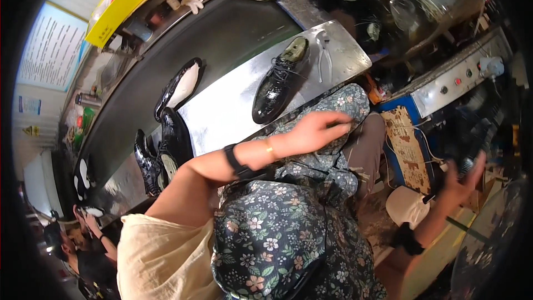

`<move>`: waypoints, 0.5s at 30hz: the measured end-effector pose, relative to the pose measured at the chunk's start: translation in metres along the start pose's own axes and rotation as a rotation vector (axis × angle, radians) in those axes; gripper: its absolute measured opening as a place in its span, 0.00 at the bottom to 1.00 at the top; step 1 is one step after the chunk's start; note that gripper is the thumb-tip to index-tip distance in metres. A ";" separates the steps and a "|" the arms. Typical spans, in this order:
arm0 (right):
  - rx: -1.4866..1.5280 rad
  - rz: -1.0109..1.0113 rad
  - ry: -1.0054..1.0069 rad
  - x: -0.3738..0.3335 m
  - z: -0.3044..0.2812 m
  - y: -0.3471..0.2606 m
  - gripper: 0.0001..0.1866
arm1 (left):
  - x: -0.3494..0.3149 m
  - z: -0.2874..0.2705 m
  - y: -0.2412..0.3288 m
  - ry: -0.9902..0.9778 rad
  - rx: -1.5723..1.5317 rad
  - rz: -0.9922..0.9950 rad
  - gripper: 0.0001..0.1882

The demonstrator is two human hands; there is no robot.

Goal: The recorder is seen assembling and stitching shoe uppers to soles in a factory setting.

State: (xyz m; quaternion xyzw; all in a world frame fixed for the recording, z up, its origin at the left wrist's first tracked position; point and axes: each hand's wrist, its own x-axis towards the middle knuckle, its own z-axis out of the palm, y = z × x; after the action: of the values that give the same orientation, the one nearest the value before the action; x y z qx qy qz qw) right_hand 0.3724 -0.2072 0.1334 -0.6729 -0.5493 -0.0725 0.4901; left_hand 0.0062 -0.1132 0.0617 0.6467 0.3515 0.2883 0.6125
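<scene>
Under the left hand, the apron is dark with white, peach and green flowers. Beyond that hand, the shoe is black, the pliers silver and the desk silvery. Beside the right hand, a rounded object is cream; the band on that wrist is black.

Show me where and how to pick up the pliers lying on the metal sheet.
Probably best by the spread handles, from above and the person's side: the pliers lie flat, handles toward the person, while the black shoe stands close on their left.
</scene>
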 end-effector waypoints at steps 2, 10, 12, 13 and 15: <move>0.298 0.121 -0.159 -0.047 0.045 -0.063 0.44 | 0.040 0.023 0.021 0.168 -0.453 -0.086 0.26; 0.937 0.409 -0.622 -0.028 0.106 -0.131 0.40 | 0.051 -0.029 0.026 0.097 -0.675 -0.260 0.33; 1.117 0.716 -0.916 -0.017 0.108 -0.113 0.34 | 0.038 -0.020 0.036 -0.104 -0.088 -0.274 0.33; 1.093 0.763 -1.049 -0.017 0.108 -0.102 0.33 | 0.031 -0.014 0.042 -0.191 0.347 -0.270 0.34; 0.993 0.830 -1.209 -0.039 0.096 -0.082 0.28 | 0.016 -0.010 0.048 -0.431 0.459 -0.229 0.31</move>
State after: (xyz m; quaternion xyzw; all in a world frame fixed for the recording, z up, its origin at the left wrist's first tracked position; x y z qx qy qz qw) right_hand 0.2484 -0.1695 0.1074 -0.4509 -0.3938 0.7261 0.3381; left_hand 0.0127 -0.0945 0.1096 0.7702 0.3398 -0.0124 0.5395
